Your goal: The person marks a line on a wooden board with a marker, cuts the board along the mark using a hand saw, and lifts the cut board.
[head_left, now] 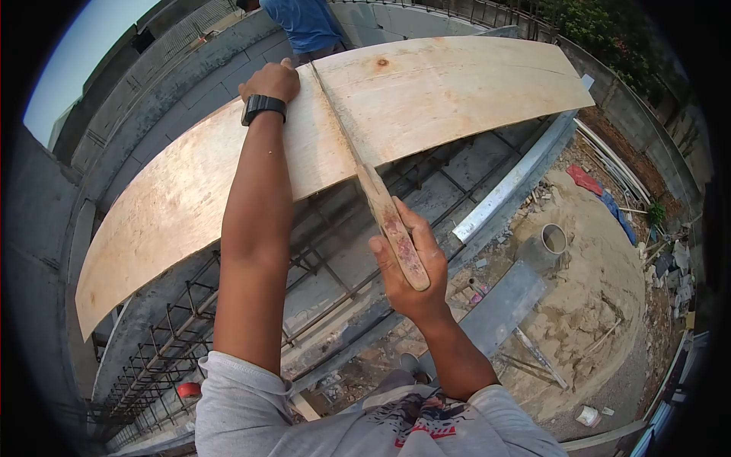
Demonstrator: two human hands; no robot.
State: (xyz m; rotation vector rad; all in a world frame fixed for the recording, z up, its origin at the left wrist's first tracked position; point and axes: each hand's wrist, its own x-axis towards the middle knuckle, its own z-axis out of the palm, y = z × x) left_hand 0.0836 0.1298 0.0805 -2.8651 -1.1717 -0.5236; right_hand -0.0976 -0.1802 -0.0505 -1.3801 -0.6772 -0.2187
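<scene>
A long pale plywood board (pixel 426 91) lies across the view, looking curved through the wide lens. My left hand (pixel 272 82), with a black watch (pixel 264 109) at the wrist, is closed at the board's far edge, its fingertips hidden from me. Just right of it, the thin blade of a handsaw (pixel 394 228) runs across the board from the far edge to the near one. My right hand (pixel 417 266) grips the saw's worn wooden handle, below the near edge. The blade appears to sit in a cut line in the wood.
Steel rebar (pixel 183 335) and concrete beams lie under the board. A person in a blue shirt (pixel 304 27) is beyond it. On the right are a metal channel (pixel 510 179), a concrete pipe (pixel 553 238), a sand pile (pixel 586 305) and a grey panel (pixel 499 308).
</scene>
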